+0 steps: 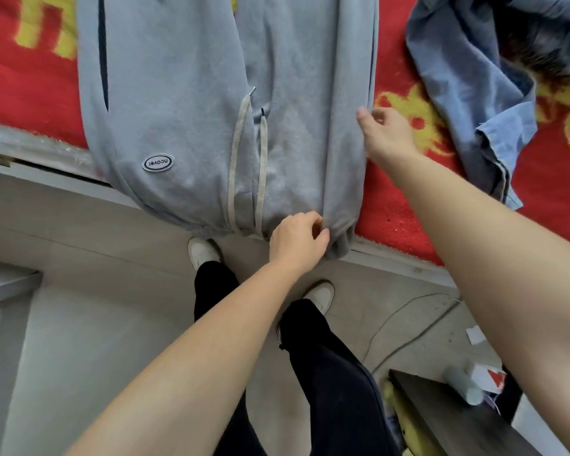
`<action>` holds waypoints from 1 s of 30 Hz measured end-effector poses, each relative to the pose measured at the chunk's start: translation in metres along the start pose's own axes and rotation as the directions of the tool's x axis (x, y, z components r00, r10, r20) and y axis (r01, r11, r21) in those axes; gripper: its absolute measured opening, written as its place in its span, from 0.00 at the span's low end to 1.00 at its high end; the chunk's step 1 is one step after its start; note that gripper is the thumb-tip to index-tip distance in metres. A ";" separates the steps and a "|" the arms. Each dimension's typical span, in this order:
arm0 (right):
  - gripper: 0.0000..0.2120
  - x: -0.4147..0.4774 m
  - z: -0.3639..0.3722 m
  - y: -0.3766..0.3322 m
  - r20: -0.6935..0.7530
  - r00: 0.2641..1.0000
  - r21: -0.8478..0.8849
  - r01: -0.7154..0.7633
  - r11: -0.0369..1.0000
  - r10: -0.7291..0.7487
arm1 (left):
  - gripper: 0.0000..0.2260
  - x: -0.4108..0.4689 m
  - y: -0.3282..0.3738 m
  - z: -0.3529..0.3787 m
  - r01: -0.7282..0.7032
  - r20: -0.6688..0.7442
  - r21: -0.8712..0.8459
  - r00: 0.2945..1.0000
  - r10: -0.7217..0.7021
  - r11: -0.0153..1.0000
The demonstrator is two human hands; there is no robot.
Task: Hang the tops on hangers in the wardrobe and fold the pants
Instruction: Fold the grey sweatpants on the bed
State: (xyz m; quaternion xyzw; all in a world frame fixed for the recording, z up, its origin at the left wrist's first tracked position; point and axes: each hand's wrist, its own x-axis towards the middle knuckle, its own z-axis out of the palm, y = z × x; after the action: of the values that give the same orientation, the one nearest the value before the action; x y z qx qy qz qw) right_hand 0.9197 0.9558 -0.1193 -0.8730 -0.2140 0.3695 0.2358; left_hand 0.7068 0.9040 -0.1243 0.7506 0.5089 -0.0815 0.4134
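A red blanket [27, 77] with a fuzzy yellow pattern covers the bed, and the pale bed edge [46, 159] runs along its near side. Below it lies a floor [96, 324] of light tiles. Two white shoes [203, 251] stand on it, close to the bed, under black trouser legs [326, 373]. A thin cable [405, 311] curves over the tiles at right, near a white paper scrap [475, 335]. A dark wooden table [441, 413] at lower right carries a pale cylinder [463, 385], blurred, lying beside a red and white box [492, 376]. Something yellow [405, 422] lies under the table. A grey piece of furniture [4, 284] shows at the left edge
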 end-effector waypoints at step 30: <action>0.14 0.015 -0.023 0.003 0.033 0.997 0.195 -0.075 0.978 0.070 | 0.25 -0.045 0.024 0.026 -0.219 -0.288 0.357 0.899 0.331 0.908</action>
State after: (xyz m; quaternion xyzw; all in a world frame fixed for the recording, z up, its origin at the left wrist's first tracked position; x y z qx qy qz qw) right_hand 0.9471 0.9553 -0.1152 -0.8479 -0.1475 0.4085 0.3041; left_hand 0.7134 0.8515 -0.1038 0.8746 0.4405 0.0299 0.2004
